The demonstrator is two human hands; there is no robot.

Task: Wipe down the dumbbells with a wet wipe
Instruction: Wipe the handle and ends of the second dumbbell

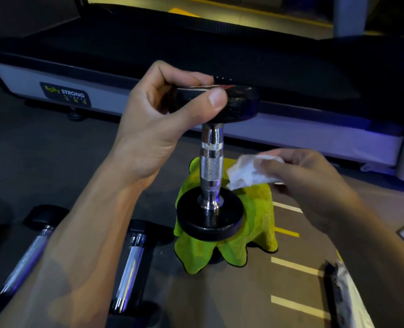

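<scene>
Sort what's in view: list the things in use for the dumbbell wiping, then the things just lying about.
In use: upright dumbbell, wet wipe, left hand, right hand, two dumbbells on the floor.

Lying about: green towel, treadmill, dark packet.

Count, relative to green towel (255, 209): 1 upright dumbbell (211, 166) on it; 2 dumbbells lying left of it (27, 256) (130, 263); 1 white wipe (248, 171) above it; 2 hands (163, 110) (307, 183).
</scene>
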